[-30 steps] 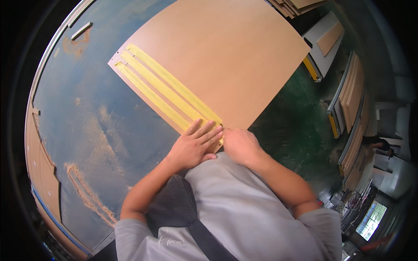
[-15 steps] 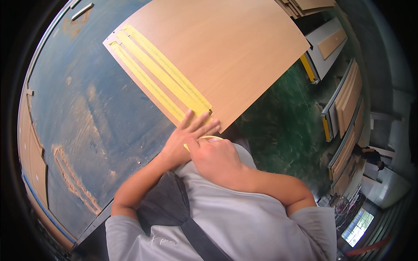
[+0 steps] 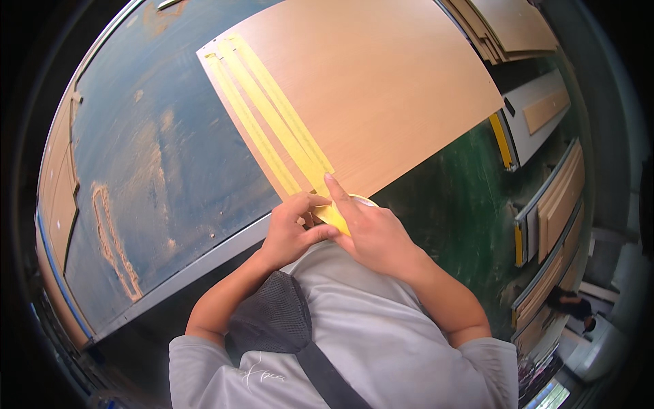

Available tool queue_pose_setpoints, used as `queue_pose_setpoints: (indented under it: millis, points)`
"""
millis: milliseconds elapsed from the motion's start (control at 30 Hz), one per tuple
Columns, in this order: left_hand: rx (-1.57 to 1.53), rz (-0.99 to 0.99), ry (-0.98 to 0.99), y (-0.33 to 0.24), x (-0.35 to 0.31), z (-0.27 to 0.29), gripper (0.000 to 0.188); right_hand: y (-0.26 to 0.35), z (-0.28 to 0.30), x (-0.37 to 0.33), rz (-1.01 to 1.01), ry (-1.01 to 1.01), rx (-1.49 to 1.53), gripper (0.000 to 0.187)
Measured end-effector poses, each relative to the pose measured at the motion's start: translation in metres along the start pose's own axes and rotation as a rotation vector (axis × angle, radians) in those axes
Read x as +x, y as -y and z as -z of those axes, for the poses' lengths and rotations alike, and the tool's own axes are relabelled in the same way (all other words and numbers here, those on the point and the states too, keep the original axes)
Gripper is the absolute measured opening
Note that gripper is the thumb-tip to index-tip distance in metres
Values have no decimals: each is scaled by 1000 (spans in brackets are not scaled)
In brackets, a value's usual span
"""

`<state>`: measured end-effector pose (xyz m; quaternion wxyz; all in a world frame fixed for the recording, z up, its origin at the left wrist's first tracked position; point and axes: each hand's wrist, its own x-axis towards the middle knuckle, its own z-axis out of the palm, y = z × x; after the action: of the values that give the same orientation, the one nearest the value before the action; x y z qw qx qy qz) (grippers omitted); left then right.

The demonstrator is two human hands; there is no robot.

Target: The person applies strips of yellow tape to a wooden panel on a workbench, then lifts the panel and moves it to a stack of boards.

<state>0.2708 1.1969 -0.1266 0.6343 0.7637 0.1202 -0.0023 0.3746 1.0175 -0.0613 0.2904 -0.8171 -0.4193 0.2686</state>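
Yellow tape, 3 strips [image 3: 263, 120]; laid lengthwise along the left edge of your wood-toned panel [image 3: 388, 102], the right-hand 2 meeting toward their lower ends; panel at upper centre of the frame, partly over the blue tabletop [image 3: 184, 157].
Tape roll [image 3: 332, 218], yellow, pale core partly visible; at centre of the frame, just below the panel's near corner; clasped in your right hand [image 3: 378, 235], its forefinger extended up toward the strip ends.
Your left hand [image 3: 289, 228]; close beside the right, fingers bent, thumb and forefinger at the tape; whether they pinch it, you cannot tell from this view.
Tabletop, left of the frame; scuffed, bearing a narrow sawdust outline [image 3: 114, 245] at lower left.
Brown boards [image 3: 60, 184], at the left rim; stacked boards [image 3: 521, 24], upper right; white panel [image 3: 538, 116] with a yellow edge, below these; further board stacks [image 3: 562, 204], right; green floor [image 3: 453, 218], right of centre; another person [image 3: 572, 305], lower right.
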Motion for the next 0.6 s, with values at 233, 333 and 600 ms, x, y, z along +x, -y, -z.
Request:
queue_pose_setpoints:
  millis: [233,333,600]
  points:
    - [-98,105,-518,29,-9,-17,13,-38,11,-8,219,86,-27,71]
    - [66,157,-619,45,-7,-3,14,-67,30,-22,319,91,-234,53]
    - [697,90,-613,34,9,-18,19,-77,47,19,463,154,-892,18]
